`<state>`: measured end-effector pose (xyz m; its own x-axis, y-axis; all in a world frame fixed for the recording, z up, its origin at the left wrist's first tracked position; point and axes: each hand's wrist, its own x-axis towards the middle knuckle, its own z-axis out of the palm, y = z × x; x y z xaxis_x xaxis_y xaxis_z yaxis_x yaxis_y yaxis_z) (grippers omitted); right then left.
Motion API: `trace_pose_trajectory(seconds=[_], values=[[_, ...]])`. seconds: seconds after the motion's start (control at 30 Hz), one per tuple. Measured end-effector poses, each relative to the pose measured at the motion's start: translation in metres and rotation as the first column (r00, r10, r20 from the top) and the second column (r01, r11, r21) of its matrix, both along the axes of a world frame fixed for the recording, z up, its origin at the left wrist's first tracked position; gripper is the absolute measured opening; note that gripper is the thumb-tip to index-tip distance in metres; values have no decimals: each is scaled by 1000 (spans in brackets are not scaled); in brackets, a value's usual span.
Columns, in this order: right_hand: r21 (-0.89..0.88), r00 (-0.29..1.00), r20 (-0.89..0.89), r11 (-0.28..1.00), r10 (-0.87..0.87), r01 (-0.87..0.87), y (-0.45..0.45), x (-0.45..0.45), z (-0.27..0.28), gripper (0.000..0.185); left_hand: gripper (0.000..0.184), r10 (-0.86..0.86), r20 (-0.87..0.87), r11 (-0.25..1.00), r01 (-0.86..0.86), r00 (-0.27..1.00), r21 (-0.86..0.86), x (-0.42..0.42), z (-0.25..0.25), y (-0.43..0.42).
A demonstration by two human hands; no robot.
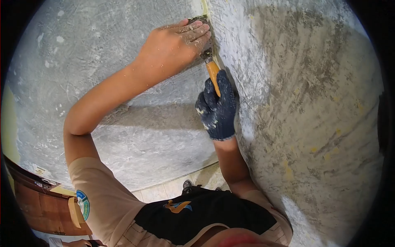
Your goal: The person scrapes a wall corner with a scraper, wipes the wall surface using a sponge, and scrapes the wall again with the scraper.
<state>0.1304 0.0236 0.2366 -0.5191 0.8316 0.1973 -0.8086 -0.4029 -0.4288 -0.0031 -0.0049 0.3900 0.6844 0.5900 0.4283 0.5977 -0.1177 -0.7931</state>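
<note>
A scraper [213, 74] with an orange-brown handle points up into the corner between two plastered walls. My right hand [218, 105], in a dark blue knitted glove with pale smears, is wrapped round its handle. Bare and dusty, my left hand [181, 41] lies with its fingers stretched over the scraper's dark, dirty blade [207, 54] close to the corner. The fingers partly hide the blade. Grey, patchy plaster covers the left wall [156, 119], and the right wall [312, 103] is rougher, with brown and yellowish stains.
Pale floor tiles [164, 190] and a shoe [187, 184] show below. At the lower left are a brown wooden piece of furniture [41, 206], a wall socket [40, 170] and part of another person's hand [78, 243].
</note>
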Motion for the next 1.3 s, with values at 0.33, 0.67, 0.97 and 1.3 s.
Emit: trace_pose_trajectory(seconds=[0.33,0.67,0.97,1.3], values=[[30,979,-140,989,148,-145,2,7,12,27,53,15,137,997,-3,991,-83,9,19,-4],[11,939,-160,952,305,-307,14,7,13,37,51,18,61,999,-20,998,29,3,17,4],[-77,988,-22,986,150,-151,-9,21,12,43,47,-48,142,992,63,989,-107,3,2,0],[57,991,42,990,130,-132,2,19,2,37,41,-8,-14,1000,8,1000,-12,5,-6,4]])
